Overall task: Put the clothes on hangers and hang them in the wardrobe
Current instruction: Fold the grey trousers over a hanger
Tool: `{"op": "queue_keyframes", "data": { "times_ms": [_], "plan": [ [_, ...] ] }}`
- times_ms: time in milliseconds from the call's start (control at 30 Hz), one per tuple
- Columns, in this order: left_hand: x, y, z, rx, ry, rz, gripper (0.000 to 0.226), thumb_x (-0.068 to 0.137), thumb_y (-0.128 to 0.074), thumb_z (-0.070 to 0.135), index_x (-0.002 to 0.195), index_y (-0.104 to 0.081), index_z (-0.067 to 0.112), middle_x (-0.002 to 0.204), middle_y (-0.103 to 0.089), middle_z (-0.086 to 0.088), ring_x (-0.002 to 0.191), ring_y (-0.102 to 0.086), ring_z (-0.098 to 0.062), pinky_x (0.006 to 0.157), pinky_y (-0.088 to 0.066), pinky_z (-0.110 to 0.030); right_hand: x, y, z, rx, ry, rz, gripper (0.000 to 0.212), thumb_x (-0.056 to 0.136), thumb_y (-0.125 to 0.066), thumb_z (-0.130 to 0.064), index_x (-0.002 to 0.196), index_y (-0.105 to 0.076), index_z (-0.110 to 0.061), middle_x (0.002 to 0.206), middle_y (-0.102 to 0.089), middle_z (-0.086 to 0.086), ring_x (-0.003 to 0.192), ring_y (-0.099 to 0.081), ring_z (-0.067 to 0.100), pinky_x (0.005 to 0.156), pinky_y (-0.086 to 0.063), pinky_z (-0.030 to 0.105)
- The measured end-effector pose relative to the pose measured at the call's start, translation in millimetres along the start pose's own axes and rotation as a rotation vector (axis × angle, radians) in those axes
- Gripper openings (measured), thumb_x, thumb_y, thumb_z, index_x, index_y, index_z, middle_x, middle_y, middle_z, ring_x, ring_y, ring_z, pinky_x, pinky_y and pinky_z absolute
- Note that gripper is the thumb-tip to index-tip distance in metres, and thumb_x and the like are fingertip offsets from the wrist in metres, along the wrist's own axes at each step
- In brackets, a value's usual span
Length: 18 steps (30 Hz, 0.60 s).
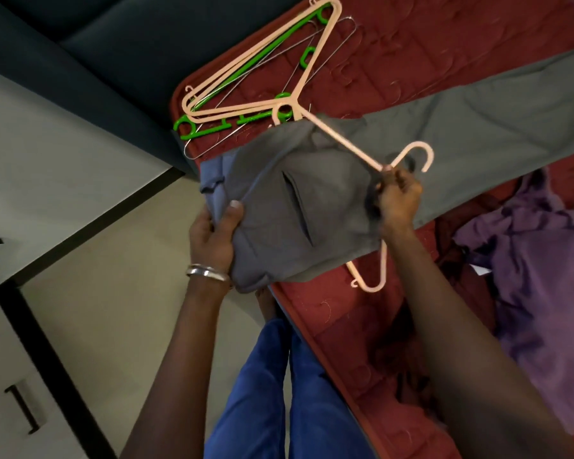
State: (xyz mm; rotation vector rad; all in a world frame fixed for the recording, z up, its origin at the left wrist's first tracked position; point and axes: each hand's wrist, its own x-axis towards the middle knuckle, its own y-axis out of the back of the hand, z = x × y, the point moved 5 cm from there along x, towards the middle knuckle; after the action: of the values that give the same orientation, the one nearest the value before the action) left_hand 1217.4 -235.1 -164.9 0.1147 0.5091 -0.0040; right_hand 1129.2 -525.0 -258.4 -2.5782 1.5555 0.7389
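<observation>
L hand [214, 233] grips grey garment [299, 207] at its edge; R hand [399, 197] pinches pink hanger [411, 154] neck w/ cloth, above red bed [428, 61]. Spare hangers [262, 67] lie beyond.

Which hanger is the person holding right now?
The peach plastic hanger poking out of the grey garment, pinched near its hook by the right hand. The other peach, green and wire hangers lie untouched on the red quilt.
</observation>
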Motion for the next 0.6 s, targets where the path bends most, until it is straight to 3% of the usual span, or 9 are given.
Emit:
{"op": "queue_keyframes", "data": {
  "times_ms": [133,200,300,367,433,533,600],
  "plan": [
    [12.2,26.7,11.5,-0.065,-0.011,0.032,0.012,0.092,-0.058,0.013,0.099,-0.06,0.004,0.08,-0.068,0.007,0.072,-0.063,-0.002,0.064,-0.051,-0.017,69.8,62.0,-39.4,-0.135,0.129,0.217,0.033,0.086,-0.053,-0.039,0.057,-0.051,-0.023,0.055,-0.052,-0.009,0.049,-0.045,0.004,0.056,-0.039,0.033],
    [24.5,35.0,3.7,-0.017,0.033,0.082,0.012,0.093,-0.057,0.013,0.103,-0.06,0.005,0.08,-0.065,0.006,0.067,-0.061,0.002,0.062,-0.05,-0.015,119.7,97.7,-45.7,-0.12,0.165,0.283,0.031,0.078,-0.051,-0.05,0.058,-0.054,-0.026,0.056,-0.051,-0.01,0.052,-0.046,0.011,0.059,-0.039,0.037],
    [39.0,34.5,-27.6,0.092,0.172,0.096,0.027,0.093,-0.057,0.008,0.118,-0.057,0.002,0.09,-0.063,-0.002,0.072,-0.062,-0.006,0.066,-0.051,-0.022,154.8,117.7,-74.8,-0.158,0.239,0.217,0.024,0.078,-0.051,-0.048,0.064,-0.054,-0.028,0.056,-0.047,-0.007,0.055,-0.043,0.015,0.055,-0.036,0.036],
    [45.0,27.1,-51.8,0.154,0.268,0.07,0.033,0.09,-0.061,0.008,0.121,-0.057,-0.002,0.105,-0.065,-0.015,0.087,-0.061,-0.021,0.076,-0.051,-0.032,133.8,103.1,-112.2,-0.213,0.341,0.13,0.022,0.084,-0.05,-0.04,0.068,-0.049,-0.024,0.057,-0.045,-0.003,0.053,-0.04,0.013,0.052,-0.033,0.037],
    [49.0,19.7,-65.1,0.193,0.306,0.117,0.034,0.088,-0.063,0.007,0.12,-0.056,-0.005,0.117,-0.062,-0.023,0.093,-0.057,-0.024,0.079,-0.047,-0.034,113.4,90.0,-142.7,-0.314,0.465,0.113,0.02,0.089,-0.048,-0.035,0.072,-0.046,-0.024,0.063,-0.048,0.005,0.058,-0.042,0.015,0.054,-0.034,0.038],
    [52.5,14.1,-71.2,0.345,0.352,0.193,0.039,0.085,-0.069,0.015,0.114,-0.056,-0.007,0.103,-0.061,-0.019,0.09,-0.056,-0.024,0.076,-0.042,-0.032,99.8,86.6,-182.9,-0.406,0.58,0.151,0.024,0.09,-0.047,-0.034,0.068,-0.041,-0.027,0.066,-0.05,0.008,0.063,-0.043,0.015,0.055,-0.037,0.041],
    [53.4,9.8,-71.3,0.529,0.417,0.192,0.06,0.073,-0.075,0.034,0.113,-0.055,-0.005,0.104,-0.061,-0.018,0.096,-0.061,-0.033,0.081,-0.047,-0.036,91.2,88.7,-217.4,-0.41,0.64,0.152,0.023,0.089,-0.048,-0.034,0.068,-0.045,-0.025,0.065,-0.049,0.01,0.062,-0.043,0.016,0.055,-0.039,0.045]
  ]
}}
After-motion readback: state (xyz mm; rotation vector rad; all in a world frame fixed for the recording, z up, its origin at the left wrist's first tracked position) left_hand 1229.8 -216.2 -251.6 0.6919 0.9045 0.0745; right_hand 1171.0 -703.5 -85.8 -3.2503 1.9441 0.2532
